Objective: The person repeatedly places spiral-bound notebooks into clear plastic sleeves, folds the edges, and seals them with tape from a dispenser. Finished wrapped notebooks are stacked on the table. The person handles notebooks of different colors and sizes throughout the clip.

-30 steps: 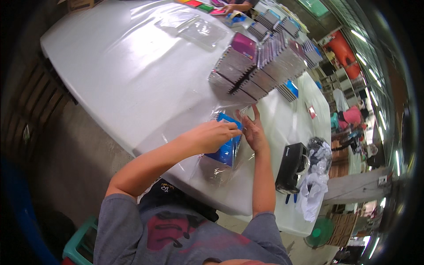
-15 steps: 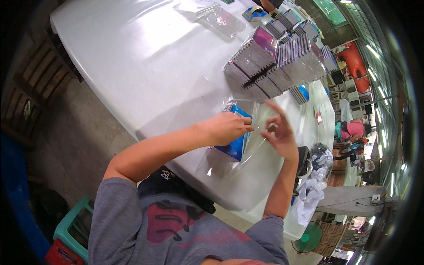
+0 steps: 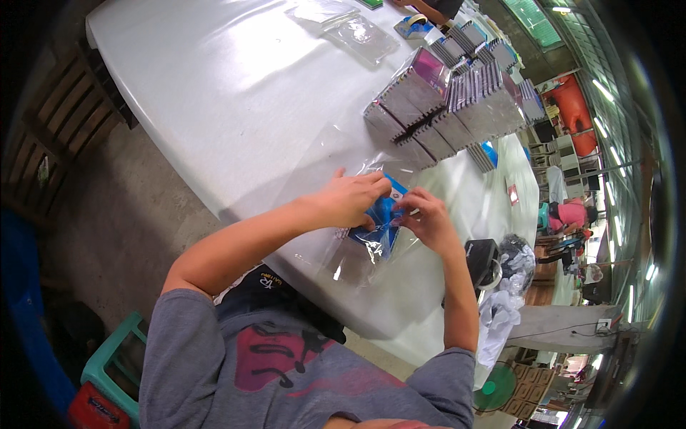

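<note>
A flat blue item point(image 3: 381, 218) lies in a clear plastic bag point(image 3: 357, 261) on the white table point(image 3: 214, 93) near its front edge. My left hand point(image 3: 349, 200) rests on the item's left side and presses it down. My right hand point(image 3: 426, 218) pinches the bag's edge at the item's right side. Both hands touch the package and cover part of it.
Rows of upright wrapped flat packs point(image 3: 443, 100) stand behind my hands. More clear bags point(image 3: 357, 32) lie at the far end, beside a tape dispenser point(image 3: 414, 27) and another person's hand. A black bag point(image 3: 480, 259) hangs at the table's right edge.
My right hand, lifted off to the right half a second ago, has come back onto the blue item's right side. My left hand stayed on it.
</note>
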`<state>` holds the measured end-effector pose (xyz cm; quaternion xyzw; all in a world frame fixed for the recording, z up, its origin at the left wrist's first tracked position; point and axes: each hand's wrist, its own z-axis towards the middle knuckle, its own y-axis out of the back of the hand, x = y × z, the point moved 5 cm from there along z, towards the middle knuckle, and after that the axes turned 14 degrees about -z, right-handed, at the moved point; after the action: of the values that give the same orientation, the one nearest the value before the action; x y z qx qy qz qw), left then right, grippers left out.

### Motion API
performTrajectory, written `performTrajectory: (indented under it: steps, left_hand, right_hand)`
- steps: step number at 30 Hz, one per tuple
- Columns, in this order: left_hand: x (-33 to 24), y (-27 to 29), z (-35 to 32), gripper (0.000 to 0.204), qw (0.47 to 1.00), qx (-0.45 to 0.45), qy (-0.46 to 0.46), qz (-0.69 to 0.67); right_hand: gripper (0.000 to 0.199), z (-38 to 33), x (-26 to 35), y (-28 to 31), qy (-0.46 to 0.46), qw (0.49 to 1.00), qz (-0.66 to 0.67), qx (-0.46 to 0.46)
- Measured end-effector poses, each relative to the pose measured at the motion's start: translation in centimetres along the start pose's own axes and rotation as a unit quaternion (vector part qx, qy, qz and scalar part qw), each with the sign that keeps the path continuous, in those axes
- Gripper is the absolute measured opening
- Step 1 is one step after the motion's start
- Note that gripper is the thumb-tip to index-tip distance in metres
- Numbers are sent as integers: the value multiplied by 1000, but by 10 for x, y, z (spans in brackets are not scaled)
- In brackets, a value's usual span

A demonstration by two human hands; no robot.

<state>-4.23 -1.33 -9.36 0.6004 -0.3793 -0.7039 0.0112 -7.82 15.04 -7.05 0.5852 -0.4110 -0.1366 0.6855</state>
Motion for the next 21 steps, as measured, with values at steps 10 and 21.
performTrajectory:
  steps: [10,21]
  left_hand:
    - [20,-7,-3,94,999,27,31,13]
    - [18,-30,9,97,998,54,-6,-15]
  right_hand:
    - [21,-11,6,-1,70,988,49,-129]
    - [24,-13,-6,-12,3,972,181,-150]
